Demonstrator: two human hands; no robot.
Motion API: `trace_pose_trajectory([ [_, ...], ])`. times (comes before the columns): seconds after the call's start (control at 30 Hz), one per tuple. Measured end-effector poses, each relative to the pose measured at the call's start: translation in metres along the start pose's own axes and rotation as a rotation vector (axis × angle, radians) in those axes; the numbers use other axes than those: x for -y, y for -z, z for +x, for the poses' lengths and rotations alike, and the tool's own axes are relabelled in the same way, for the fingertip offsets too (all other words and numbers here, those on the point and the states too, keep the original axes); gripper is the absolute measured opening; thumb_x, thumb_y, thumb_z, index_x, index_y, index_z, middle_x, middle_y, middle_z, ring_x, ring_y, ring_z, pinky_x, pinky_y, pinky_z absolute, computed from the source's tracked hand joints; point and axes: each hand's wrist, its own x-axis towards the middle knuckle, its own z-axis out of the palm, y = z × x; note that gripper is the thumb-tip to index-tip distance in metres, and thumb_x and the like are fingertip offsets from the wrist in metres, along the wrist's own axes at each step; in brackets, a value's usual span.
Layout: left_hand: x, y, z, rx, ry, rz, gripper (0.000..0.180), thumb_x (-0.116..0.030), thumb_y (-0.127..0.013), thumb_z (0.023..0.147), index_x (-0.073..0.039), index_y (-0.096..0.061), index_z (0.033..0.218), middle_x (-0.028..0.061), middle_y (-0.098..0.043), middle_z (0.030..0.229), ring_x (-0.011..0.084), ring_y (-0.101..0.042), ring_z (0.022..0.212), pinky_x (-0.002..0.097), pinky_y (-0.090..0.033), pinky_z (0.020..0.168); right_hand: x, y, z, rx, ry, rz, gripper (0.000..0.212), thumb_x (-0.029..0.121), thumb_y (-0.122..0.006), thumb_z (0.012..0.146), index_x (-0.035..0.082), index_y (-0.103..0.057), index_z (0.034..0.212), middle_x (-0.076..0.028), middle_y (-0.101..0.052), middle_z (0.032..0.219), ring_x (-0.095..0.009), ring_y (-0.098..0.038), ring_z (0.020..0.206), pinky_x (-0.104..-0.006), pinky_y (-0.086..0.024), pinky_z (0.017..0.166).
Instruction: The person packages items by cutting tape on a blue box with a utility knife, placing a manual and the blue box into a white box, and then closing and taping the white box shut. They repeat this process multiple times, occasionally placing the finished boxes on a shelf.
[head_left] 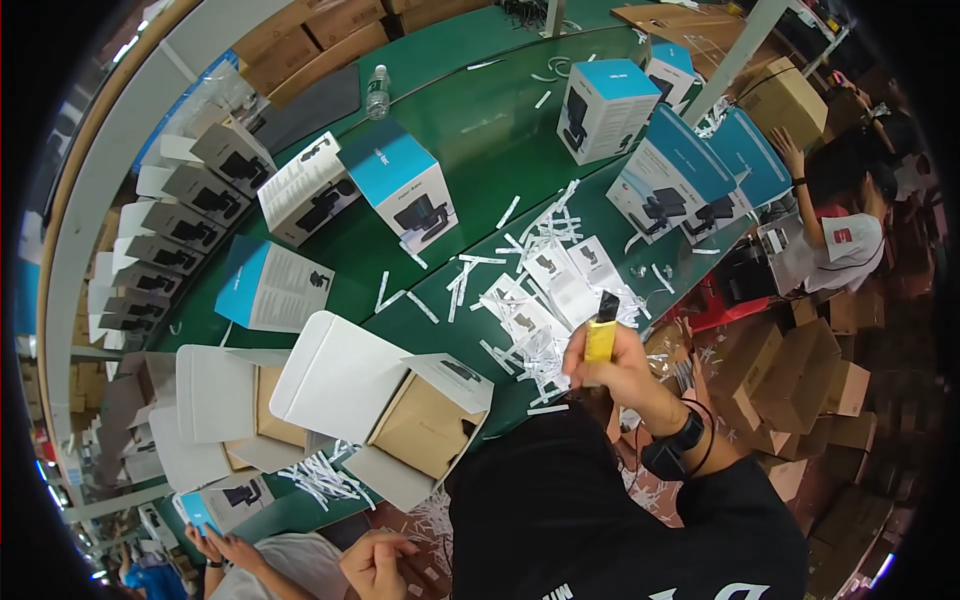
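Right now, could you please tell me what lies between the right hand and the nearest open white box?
In the head view, loose white paper strips lie on the green tabletop between the right hand and that box.

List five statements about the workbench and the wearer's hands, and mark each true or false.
1. The right hand grips a yellow tool with a black end. True.
2. The clear plastic bottle lies on its side. False: the bottle stands upright.
3. White paper strips lie on the green table. True.
4. The black wrist device is on the left wrist. False: it is on the right.
5. The nearest open white carton has brown cardboard inside. True.
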Motion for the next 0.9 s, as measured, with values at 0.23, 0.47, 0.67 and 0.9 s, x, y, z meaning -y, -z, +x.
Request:
trace_pose_trajectory([
  [0.23,0.031,-0.014,-0.005,0.177,-0.249,0.816,0.024,-0.012,-0.06,0.099,0.004,-0.07,0.114,0.0153,-0.072,0.088,0.0243,-0.068,0.07,0.0319,-0.058,0.071,-0.126,0.093,0.071,-0.393,-0.178,-0.912,0.02,0.019,-0.066,0.093,-0.001,-0.064,0.092,-0.014,-0.067,0.082,-0.023,-0.066,0.071,-0.0353,-0.054,0.07],
  [0.47,0.02,-0.039,0.003,-0.139,0.139,0.1,0.03,-0.013,-0.064,0.096,0.002,-0.059,0.071,0.0021,-0.057,0.058,0.009,-0.049,0.052,0.0276,-0.04,0.051,-0.185,0.152,0.069,-0.841,0.041,-1.265,0.053,0.045,-0.082,0.078,-0.001,-0.067,0.099,-0.023,-0.069,0.101,-0.04,-0.067,0.093,-0.0465,-0.053,0.082],
  [0.67,0.031,-0.031,0.013,-0.134,0.147,0.239,0.027,-0.01,-0.068,0.093,0.002,-0.059,0.071,0.0033,-0.058,0.06,0.006,-0.05,0.057,0.028,-0.04,0.051,-0.155,0.18,0.065,-0.691,-0.187,-1.259,0.048,0.043,-0.082,0.079,0.0,-0.066,0.089,-0.022,-0.07,0.084,-0.039,-0.069,0.08,-0.0467,-0.053,0.074],
  [0.9,0.033,-0.016,0.022,-0.188,0.031,0.272,0.027,-0.014,-0.064,0.094,0.002,-0.062,0.072,0.0082,-0.059,0.055,0.0148,-0.055,0.048,0.0302,-0.043,0.051,-0.082,0.155,0.053,-0.668,0.043,-1.279,0.032,0.029,-0.077,0.086,0.001,-0.063,0.088,-0.017,-0.068,0.079,-0.033,-0.064,0.07,-0.0417,-0.051,0.069],
])
